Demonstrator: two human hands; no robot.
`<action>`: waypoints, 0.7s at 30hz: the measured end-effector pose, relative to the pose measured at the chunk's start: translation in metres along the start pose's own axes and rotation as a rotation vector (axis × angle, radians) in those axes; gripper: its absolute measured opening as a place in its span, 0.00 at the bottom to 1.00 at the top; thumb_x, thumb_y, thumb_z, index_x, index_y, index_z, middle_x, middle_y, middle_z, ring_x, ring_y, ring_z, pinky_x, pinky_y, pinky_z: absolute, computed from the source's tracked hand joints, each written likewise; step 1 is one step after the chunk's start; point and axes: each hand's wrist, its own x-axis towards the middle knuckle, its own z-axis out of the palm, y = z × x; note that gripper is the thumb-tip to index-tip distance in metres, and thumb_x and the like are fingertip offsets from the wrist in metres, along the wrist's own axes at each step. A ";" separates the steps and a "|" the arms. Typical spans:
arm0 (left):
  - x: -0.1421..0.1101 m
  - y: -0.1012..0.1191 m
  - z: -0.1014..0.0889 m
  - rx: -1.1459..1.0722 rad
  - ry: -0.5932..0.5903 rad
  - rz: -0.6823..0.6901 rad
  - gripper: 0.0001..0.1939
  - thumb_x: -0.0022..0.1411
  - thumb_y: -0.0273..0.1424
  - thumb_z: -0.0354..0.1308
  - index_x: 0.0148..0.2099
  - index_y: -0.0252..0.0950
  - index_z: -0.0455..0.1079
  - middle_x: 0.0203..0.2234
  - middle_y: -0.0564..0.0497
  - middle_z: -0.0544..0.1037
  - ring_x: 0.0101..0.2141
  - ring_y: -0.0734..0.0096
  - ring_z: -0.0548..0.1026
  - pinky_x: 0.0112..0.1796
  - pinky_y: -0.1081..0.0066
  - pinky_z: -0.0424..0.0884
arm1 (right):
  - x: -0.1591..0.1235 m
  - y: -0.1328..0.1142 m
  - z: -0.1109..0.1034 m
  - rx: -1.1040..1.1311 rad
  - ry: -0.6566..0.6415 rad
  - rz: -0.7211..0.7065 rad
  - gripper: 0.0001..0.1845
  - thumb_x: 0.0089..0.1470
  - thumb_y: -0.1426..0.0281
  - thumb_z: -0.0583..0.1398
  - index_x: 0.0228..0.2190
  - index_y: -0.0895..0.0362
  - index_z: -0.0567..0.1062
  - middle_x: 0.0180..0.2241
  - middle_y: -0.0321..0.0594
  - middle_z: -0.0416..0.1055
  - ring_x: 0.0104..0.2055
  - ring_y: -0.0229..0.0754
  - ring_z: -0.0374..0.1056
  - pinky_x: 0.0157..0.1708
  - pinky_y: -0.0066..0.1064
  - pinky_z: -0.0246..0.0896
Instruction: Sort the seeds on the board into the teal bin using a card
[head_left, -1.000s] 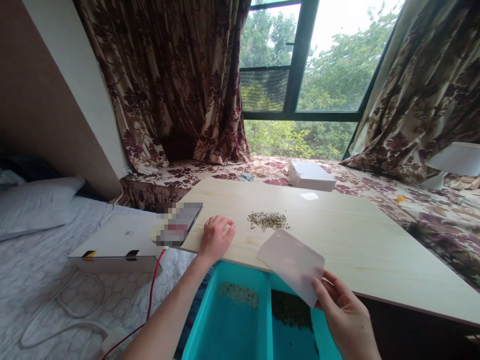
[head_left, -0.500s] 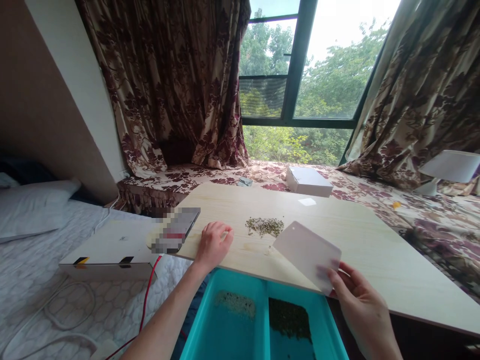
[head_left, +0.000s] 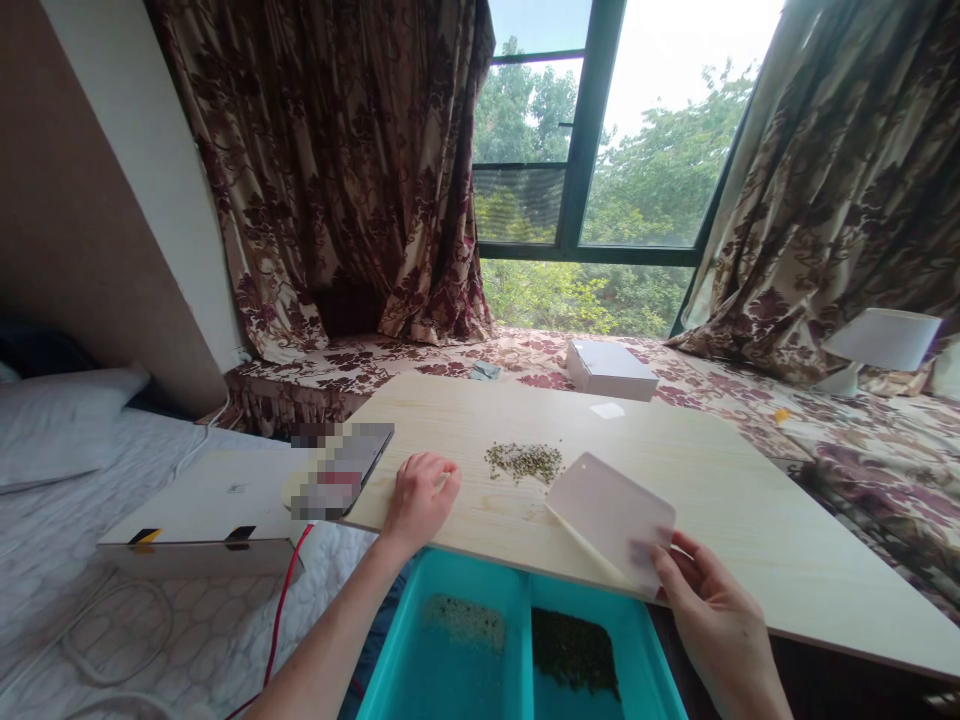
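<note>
My right hand [head_left: 716, 610] grips a translucent white plastic scraper [head_left: 611, 510] by its right end, tilted over the wooden board [head_left: 720, 480]. To the left of the scraper's raised corner lies a small heap of greenish beans or seeds [head_left: 525, 460]. My left hand [head_left: 424, 495] rests on the board's near left part with its fingers curled in; I see nothing in it. Below the board's near edge is a turquoise two-part tray [head_left: 517, 590]. Its left compartment holds pale grains [head_left: 469, 622], its right one dark green beans or seeds [head_left: 574, 650].
A partly blurred dark flat device [head_left: 367, 455] lies at the board's left edge, with a red cable [head_left: 281, 600] hanging down. A white box [head_left: 202, 490] is on the bed. Beyond the board are another white box [head_left: 611, 368] and a lamp [head_left: 885, 340].
The view has shifted slightly. The scraper's tilt has changed a little, so its lower long edge now shows against the board. My left hand stays resting on the board.
</note>
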 end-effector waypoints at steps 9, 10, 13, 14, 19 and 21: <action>0.000 0.002 -0.001 0.004 0.001 -0.006 0.10 0.61 0.32 0.50 0.30 0.39 0.70 0.31 0.51 0.76 0.39 0.64 0.71 0.44 0.63 0.65 | -0.012 0.004 0.005 0.074 -0.038 0.079 0.28 0.28 0.57 0.68 0.34 0.55 0.72 0.28 0.42 0.80 0.29 0.49 0.76 0.21 0.29 0.70; 0.000 0.002 -0.001 0.000 -0.001 -0.005 0.10 0.61 0.32 0.50 0.30 0.39 0.70 0.31 0.51 0.76 0.39 0.64 0.71 0.44 0.63 0.65 | -0.012 0.004 0.005 0.086 -0.032 0.084 0.27 0.28 0.57 0.68 0.34 0.55 0.72 0.27 0.42 0.80 0.29 0.49 0.76 0.21 0.29 0.70; 0.000 0.001 0.000 -0.007 -0.001 -0.009 0.10 0.61 0.33 0.50 0.31 0.39 0.70 0.31 0.51 0.76 0.39 0.64 0.71 0.45 0.62 0.65 | -0.013 0.003 0.006 0.107 -0.026 0.091 0.26 0.27 0.58 0.69 0.33 0.54 0.73 0.25 0.40 0.79 0.27 0.49 0.76 0.20 0.29 0.69; 0.000 0.001 0.000 -0.006 0.001 -0.012 0.10 0.61 0.33 0.50 0.31 0.39 0.70 0.31 0.51 0.76 0.39 0.63 0.71 0.45 0.62 0.65 | -0.015 0.004 0.007 0.098 -0.034 0.085 0.26 0.28 0.57 0.69 0.32 0.54 0.73 0.24 0.40 0.79 0.27 0.49 0.75 0.19 0.29 0.69; -0.001 0.002 0.000 -0.001 0.004 -0.024 0.10 0.61 0.32 0.50 0.31 0.39 0.71 0.32 0.50 0.76 0.40 0.63 0.71 0.46 0.61 0.64 | -0.030 0.014 0.008 0.009 -0.150 0.044 0.25 0.30 0.55 0.68 0.32 0.55 0.76 0.25 0.41 0.79 0.27 0.49 0.75 0.18 0.29 0.69; -0.001 0.002 0.000 -0.001 0.002 -0.026 0.10 0.61 0.32 0.50 0.31 0.39 0.71 0.32 0.50 0.77 0.40 0.63 0.71 0.46 0.61 0.64 | -0.034 0.016 0.007 -0.022 -0.203 0.050 0.24 0.31 0.56 0.68 0.33 0.55 0.77 0.26 0.41 0.80 0.27 0.49 0.75 0.19 0.29 0.70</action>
